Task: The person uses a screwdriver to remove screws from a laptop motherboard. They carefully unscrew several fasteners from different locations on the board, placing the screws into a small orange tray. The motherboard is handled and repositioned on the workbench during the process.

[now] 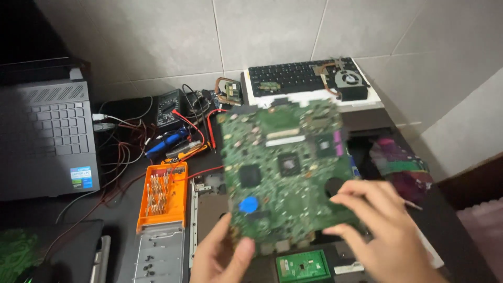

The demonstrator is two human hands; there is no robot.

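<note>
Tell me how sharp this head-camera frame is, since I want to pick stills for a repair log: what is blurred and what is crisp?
Head view: the green circuit board and both hands, left hand and right hand, are smeared by motion blur; the orange bit case, the laptop and the detached keyboard read crisper. Light is dim, and the top left corner falls into shadow.

1. The circuit board point(285, 170) is a large green laptop board, roughly rectangular with notched edges, its face crowded with small parts.
2. Two dark square chips sit near its middle, a round blue disc lies near its lower left corner, and a round hole opens near its right edge.
3. It is lifted off the desk and tilted, face towards the camera, slightly blurred.
4. It is gripped at its lower left corner and at its lower right edge.
</note>
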